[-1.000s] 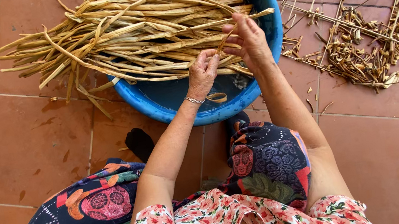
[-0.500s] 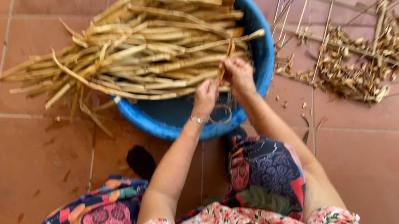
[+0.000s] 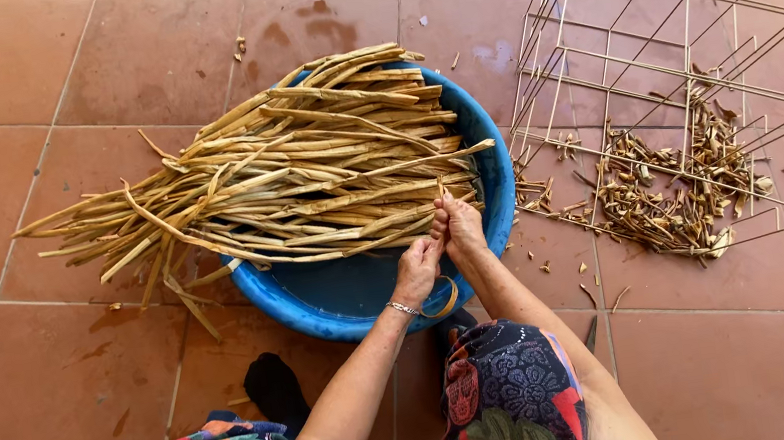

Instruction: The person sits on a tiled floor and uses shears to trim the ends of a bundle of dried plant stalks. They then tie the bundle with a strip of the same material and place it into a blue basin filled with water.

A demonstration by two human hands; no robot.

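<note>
While the floor [image 3: 22, 400] here is just plain terracotta tile, the stuff on it is pretty interesting. On the left, a big bundle of dried leaf strips [image 3: 266, 181] sticks out well past the rim of a round blue plastic tub [image 3: 494, 151]. The strips are long, flat and straw-coloured, kind of stiff and fibrous looking, some curling at the ends, and they lie across the top of the tub instead of down inside it. The bare part of the tub's inside looks smooth and shiny.

At the near right edge of the tub, both hands meet on a single strip [image 3: 440, 195]. The left hand [image 3: 416, 272], with a thin bracelet on the wrist, has its fingers closed around the lower bit of that strip, which loops out below the hand in a little curl. The right hand [image 3: 460, 226] sits just above and beside it, fingers pinched together on the same strip, whose tip pokes up between them, right against the end of the bundle. Colourful patterned fabric covers the knees at the bottom.

Further right, a thin wire frame [image 3: 684, 60] of open boxy shapes rests on the tiles, with a pile of brown dry scraps [image 3: 671, 193] scattered under and around it.
</note>
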